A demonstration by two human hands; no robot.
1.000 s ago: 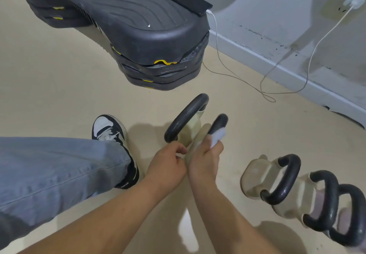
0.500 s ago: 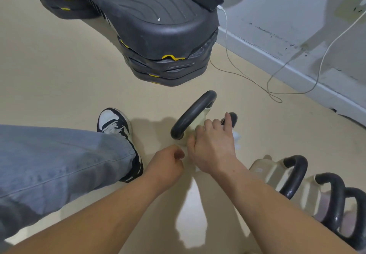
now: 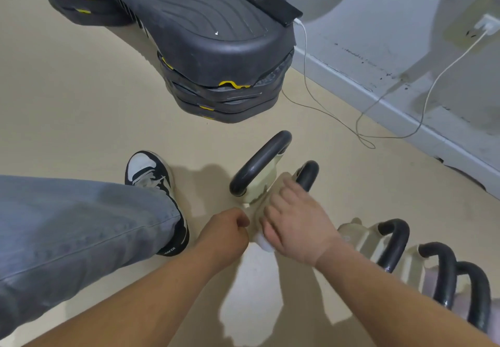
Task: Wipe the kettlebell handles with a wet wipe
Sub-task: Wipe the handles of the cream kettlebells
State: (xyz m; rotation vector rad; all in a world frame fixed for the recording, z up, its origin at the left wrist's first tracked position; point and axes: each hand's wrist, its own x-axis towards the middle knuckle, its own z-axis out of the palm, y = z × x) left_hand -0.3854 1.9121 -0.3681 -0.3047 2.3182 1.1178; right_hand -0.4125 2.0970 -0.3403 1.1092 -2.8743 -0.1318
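Observation:
Two cream kettlebells with black handles stand on the floor in front of me. The far one's handle (image 3: 259, 161) is bare. My right hand (image 3: 293, 225) lies over the near one, whose handle (image 3: 307, 174) shows only at its far end. A white wet wipe (image 3: 263, 243) peeks out under that hand's palm. My left hand (image 3: 226, 229) is a closed fist just left of the right hand, beside the near kettlebell; whether it grips anything is hidden.
Three more kettlebells (image 3: 392, 243) line the floor at the right. A stack of black step platforms (image 3: 216, 62) sits ahead with a phone (image 3: 272, 5) on top, its white cable (image 3: 359, 127) running to a wall plug. My left leg and sneaker (image 3: 151, 176) are at left.
My right hand slid back along the near kettlebell handle toward me, uncovering its far end. The wipe now shows under the palm. The left fist stayed in place.

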